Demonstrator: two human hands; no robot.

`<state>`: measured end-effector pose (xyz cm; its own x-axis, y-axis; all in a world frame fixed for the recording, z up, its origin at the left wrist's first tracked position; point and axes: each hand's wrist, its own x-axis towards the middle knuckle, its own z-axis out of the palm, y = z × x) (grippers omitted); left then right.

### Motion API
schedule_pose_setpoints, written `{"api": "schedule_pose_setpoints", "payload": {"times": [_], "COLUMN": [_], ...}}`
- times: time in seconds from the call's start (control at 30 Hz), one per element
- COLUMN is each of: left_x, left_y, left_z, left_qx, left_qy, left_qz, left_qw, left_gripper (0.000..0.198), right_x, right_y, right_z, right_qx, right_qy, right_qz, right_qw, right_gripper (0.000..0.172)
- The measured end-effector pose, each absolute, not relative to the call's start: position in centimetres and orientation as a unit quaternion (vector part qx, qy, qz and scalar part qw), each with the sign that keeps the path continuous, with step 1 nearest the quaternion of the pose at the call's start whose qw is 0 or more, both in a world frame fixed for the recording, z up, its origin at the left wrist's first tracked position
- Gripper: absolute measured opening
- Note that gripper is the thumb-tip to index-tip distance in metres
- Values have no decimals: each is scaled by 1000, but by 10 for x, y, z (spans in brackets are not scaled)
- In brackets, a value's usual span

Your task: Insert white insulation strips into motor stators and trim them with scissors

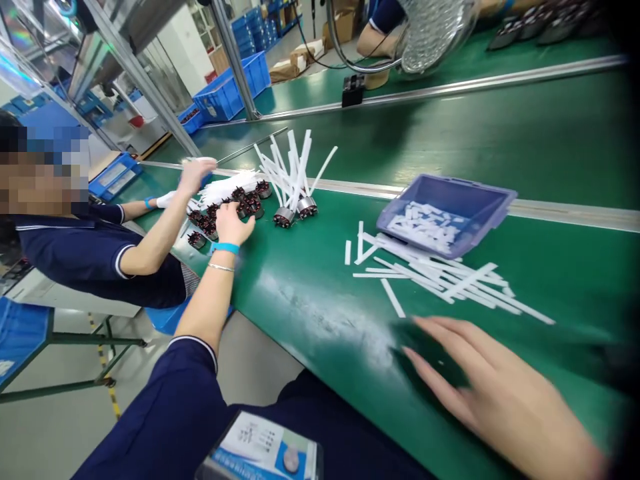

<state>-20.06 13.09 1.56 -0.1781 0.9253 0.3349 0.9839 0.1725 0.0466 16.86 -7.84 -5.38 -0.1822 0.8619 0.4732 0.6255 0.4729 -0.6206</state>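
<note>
My left hand (234, 225) reaches over a cluster of small dark-and-silver motors (197, 239) with copper-coloured windings. Its thumb is spread away from the fingers, which are partly hidden at the motors; no held object shows. Beside it, two motors (284, 217) stand with long white strips (299, 167) fanning upward. My right hand (493, 377), slightly blurred, is above the green table at the lower right, thumb and fingers apart and nothing between them. Just beyond it lie loose white strips (425, 270), in front of a purple-blue bin (480, 207) holding short white pieces (425, 225).
A co-worker (95, 250) sits at the left, hands near the same motors and a pile of white strips (235, 183). A metal rail (350, 189) crosses the green bench (310, 280). Behind stand blue crates (230, 90), a metal post (233, 60) and a fan (433, 33).
</note>
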Motion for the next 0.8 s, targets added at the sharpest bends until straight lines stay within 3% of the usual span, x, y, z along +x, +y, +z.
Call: {"api": "schedule_pose_setpoints", "payload": {"times": [0.1,0.2,0.4,0.5,0.57,0.67,0.73,0.8], "left_x": [-203,-197,-199,-193,-176,-130,-91,-56], "left_y": [155,164,126,90,65,34,22,14], "left_z": [16,16,22,26,27,23,17,11], "left_qx": [-679,-691,-736,-766,-751,-597,-469,-396], "left_qy": [-728,-720,-674,-639,-604,-514,-443,-401], "left_qz": [-54,-13,28,-70,-223,-409,-389,-340], "left_qw": [84,63,46,-15,-144,-461,-657,-753], "left_gripper": [48,32,18,16,22,43,51,57], "right_x": [145,134,157,165,165,162,160,160], "right_y": [-54,-33,-55,-64,-66,-68,-71,-74], "right_z": [-50,-55,-66,-60,-48,-23,-8,2], "right_qx": [-553,-617,-577,-569,-563,-531,-503,-489], "right_qy": [-791,-767,-783,-771,-736,-656,-608,-583], "right_qz": [0,-3,39,85,154,295,376,406], "right_qw": [262,177,227,273,343,447,486,506], "right_gripper": [32,31,29,29,25,18,17,20]}}
